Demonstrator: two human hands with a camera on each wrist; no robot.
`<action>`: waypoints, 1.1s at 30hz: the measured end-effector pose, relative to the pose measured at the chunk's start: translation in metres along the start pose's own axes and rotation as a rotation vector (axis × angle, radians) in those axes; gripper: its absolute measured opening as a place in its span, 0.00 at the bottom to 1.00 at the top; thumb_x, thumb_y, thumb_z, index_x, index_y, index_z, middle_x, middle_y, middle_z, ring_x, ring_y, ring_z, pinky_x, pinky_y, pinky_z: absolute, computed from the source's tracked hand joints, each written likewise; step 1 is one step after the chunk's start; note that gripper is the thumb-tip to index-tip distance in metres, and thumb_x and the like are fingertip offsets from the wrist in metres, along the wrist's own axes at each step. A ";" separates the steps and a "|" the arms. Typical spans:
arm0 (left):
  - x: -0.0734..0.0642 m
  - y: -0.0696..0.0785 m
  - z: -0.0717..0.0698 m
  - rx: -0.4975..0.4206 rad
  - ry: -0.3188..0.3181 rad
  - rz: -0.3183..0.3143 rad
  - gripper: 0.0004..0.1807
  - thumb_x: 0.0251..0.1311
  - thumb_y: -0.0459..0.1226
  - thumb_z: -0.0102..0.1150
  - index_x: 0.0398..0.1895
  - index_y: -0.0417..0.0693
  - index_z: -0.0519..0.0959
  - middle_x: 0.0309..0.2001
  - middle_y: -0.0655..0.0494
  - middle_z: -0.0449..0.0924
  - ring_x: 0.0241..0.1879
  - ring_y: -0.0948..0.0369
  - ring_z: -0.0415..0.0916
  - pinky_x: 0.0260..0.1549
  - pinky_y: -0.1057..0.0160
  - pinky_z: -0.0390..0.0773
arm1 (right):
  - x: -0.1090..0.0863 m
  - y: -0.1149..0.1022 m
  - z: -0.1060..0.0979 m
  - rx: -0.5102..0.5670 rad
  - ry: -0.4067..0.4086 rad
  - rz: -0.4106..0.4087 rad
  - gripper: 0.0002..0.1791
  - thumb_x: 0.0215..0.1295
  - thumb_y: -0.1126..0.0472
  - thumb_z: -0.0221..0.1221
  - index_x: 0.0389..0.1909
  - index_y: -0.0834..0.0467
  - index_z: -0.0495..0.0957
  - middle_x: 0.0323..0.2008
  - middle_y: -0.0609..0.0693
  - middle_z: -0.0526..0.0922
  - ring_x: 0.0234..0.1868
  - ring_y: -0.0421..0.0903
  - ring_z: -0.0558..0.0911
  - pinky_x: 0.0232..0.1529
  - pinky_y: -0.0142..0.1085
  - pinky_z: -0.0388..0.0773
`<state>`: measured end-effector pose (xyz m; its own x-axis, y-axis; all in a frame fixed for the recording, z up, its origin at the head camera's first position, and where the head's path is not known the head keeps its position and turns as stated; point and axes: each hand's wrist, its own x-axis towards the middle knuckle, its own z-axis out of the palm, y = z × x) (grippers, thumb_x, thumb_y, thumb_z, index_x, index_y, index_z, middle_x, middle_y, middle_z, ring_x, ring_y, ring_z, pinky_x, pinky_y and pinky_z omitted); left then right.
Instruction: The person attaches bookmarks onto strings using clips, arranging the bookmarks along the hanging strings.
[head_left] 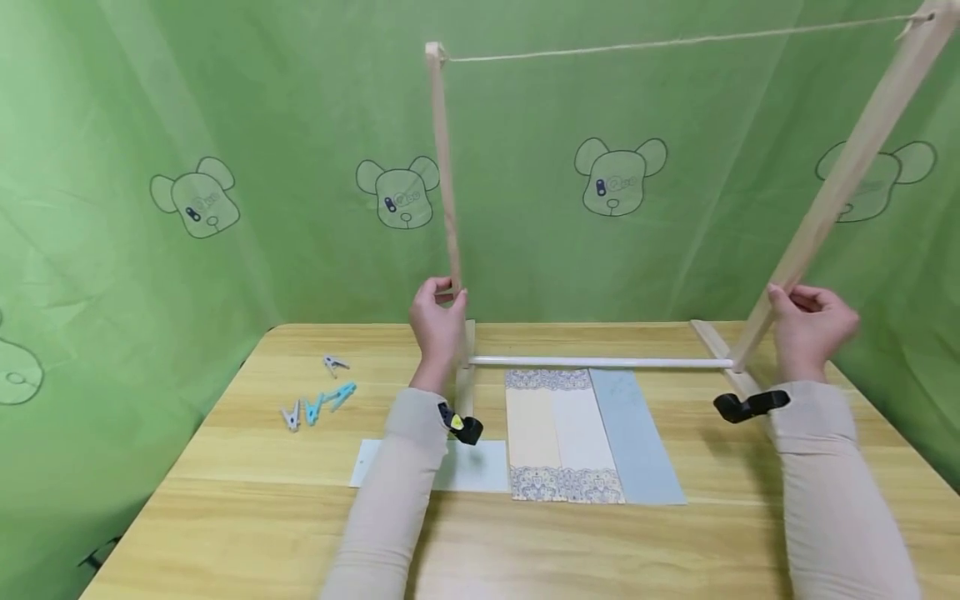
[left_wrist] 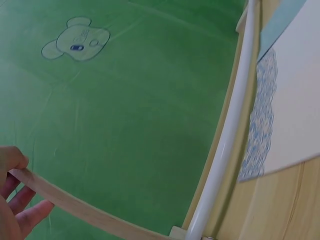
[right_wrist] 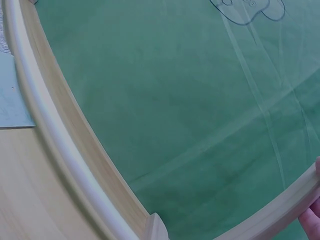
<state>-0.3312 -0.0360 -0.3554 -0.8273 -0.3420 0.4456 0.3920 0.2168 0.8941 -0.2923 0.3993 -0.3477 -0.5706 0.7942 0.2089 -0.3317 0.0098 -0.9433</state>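
A wooden frame stands on the table, with two uprights, a string (head_left: 645, 47) tied between their tops and a white rod (head_left: 600, 362) joining them near the base. My left hand (head_left: 438, 323) pinches the left upright (head_left: 444, 158) low down, thumb on one side and fingers on the other, as the left wrist view also shows. On the other side my right hand (head_left: 813, 327) grips the right upright (head_left: 847, 179) between thumb and fingers. Only the fingertips of that hand show in the right wrist view.
Two patterned paper strips (head_left: 558, 433) and a blue strip (head_left: 637, 442) lie below the rod. A pale blue card (head_left: 480, 467) sits partly under my left forearm. Several small clothespins (head_left: 313, 408) are on the left of the wooden table (head_left: 247, 533). Green cloth (head_left: 525, 250) hangs behind.
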 end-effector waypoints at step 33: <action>0.044 -0.023 -0.084 0.017 0.018 -0.064 0.13 0.51 0.30 0.66 0.41 0.36 0.78 0.39 0.42 0.81 0.39 0.53 0.80 0.35 0.66 0.83 | -0.053 0.005 0.058 -0.263 -0.206 -0.093 0.08 0.52 0.63 0.69 0.30 0.54 0.78 0.22 0.31 0.76 0.28 0.29 0.77 0.31 0.16 0.76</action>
<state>-0.3430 -0.1335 -0.3527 -0.8430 -0.3722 0.3883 0.3313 0.2094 0.9200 -0.3070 0.3222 -0.3485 -0.6958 0.6435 0.3190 -0.1992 0.2539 -0.9465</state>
